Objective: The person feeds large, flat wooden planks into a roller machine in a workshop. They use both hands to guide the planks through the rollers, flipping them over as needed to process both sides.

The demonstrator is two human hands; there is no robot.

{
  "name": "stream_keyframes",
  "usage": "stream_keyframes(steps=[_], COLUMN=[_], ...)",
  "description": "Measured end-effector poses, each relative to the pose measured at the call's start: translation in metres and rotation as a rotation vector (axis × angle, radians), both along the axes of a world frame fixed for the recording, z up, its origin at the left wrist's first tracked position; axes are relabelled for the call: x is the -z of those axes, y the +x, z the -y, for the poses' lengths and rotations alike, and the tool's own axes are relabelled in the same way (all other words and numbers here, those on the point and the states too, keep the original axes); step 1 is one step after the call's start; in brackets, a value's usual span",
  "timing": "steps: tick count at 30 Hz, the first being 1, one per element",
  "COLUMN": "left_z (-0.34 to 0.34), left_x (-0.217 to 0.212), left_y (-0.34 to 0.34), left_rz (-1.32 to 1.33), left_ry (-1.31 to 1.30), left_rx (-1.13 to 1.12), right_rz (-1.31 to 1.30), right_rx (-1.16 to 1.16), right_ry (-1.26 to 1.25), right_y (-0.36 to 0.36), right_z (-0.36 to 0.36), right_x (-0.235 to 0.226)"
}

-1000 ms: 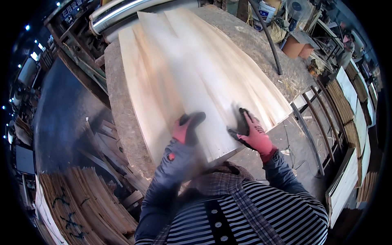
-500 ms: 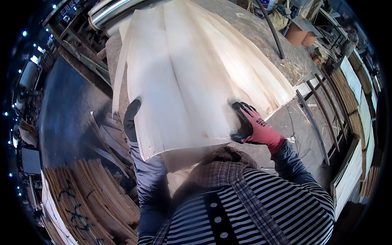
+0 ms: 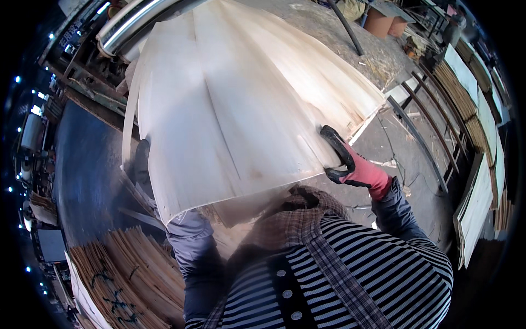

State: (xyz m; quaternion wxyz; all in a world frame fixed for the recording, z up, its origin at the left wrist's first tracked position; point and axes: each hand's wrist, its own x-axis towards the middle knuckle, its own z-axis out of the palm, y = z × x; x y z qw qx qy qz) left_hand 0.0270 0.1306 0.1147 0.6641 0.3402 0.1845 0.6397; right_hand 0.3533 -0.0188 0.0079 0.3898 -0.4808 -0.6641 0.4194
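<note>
- Over the worktable's (image 3: 378,60) near edge, a pale veneer sheet (image 3: 230,115) hung lifted.
- Right hand (image 3: 350,164) pinched its right edge; left hand (image 3: 143,164) sat mostly hidden behind it, grip untellable.
- Uneven pulling could split the thin sheet.

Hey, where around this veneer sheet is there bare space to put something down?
Bare table shows beyond the sheet's far right edge, up to the black bar. Bare floor lies left of the sheet, by the left hand. Crowded: veneer stack lower left, racks beyond the right hand, machine roller at top left.
</note>
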Motion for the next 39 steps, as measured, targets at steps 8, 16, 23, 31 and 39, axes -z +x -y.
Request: stream_keyframes(steps=[8, 16, 23, 31, 39], left_z=[-0.014, 0.031, 0.046, 0.085, 0.119], left_x=[-0.006, -0.042, -0.023, 0.026, 0.134], left_y=[0.049, 0.099, 0.067, -0.065, -0.133], left_rz=[-0.201, -0.446, -0.018, 0.181, -0.552], left_ry=[0.333, 0.765, 0.245, -0.419, -0.669], left_rx=[-0.008, -0.165, 0.090, 0.219, -0.061], right_rz=[-0.376, -0.922, -1.204, -1.585, -1.287], right_rx=[-0.002, -0.175, -0.097, 0.479, 0.489], right_ry=[-0.149, -0.323, -0.327, -0.178, -0.590], right_y=[-0.056, -0.101, -0.097, -0.088, -0.056], right_z=[0.012, 0.016, 0.026, 0.048, 0.034], right_x=[0.064, 0.087, 0.063, 0.024, 0.033])
